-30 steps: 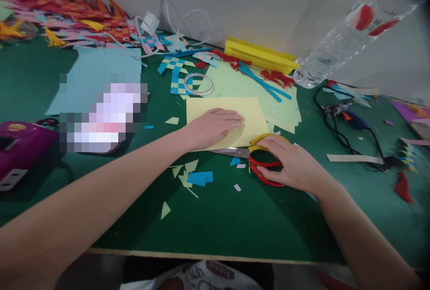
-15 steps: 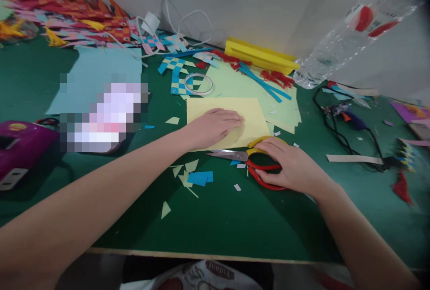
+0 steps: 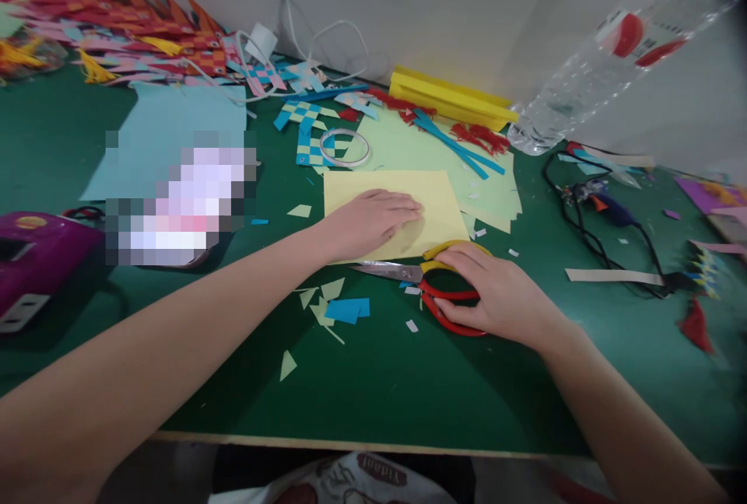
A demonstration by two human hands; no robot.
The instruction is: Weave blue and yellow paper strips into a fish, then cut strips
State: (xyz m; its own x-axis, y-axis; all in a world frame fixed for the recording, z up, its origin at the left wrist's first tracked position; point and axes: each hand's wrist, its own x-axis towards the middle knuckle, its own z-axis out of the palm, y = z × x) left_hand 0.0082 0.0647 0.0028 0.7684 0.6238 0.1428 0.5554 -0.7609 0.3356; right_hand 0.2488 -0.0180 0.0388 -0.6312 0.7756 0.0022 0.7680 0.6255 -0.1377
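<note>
My left hand (image 3: 373, 220) lies flat on a sheet of yellow paper (image 3: 432, 191), its fingers stretched out to the right. My right hand (image 3: 493, 290) grips a pair of scissors (image 3: 402, 273) by the handles, one yellow and one red. Their metal blades point left along the near edge of the yellow paper. Underneath and behind that sheet are pale green sheets (image 3: 496, 185). Small paper scraps, among them a blue piece (image 3: 348, 309), lie on the green table (image 3: 408, 395) in front of the hands.
A tape ring (image 3: 344, 148) and checkered woven paper sit behind the paper. A blurred-out device (image 3: 192, 201), a light blue sheet (image 3: 187, 111) and a purple machine (image 3: 47, 263) are on the left. At the back right leans a plastic bottle (image 3: 607, 61); black cord (image 3: 583, 216) lies nearer.
My right hand has slid slightly left with the scissors, along the paper's near edge. The left hand has stayed in place on the yellow sheet.
</note>
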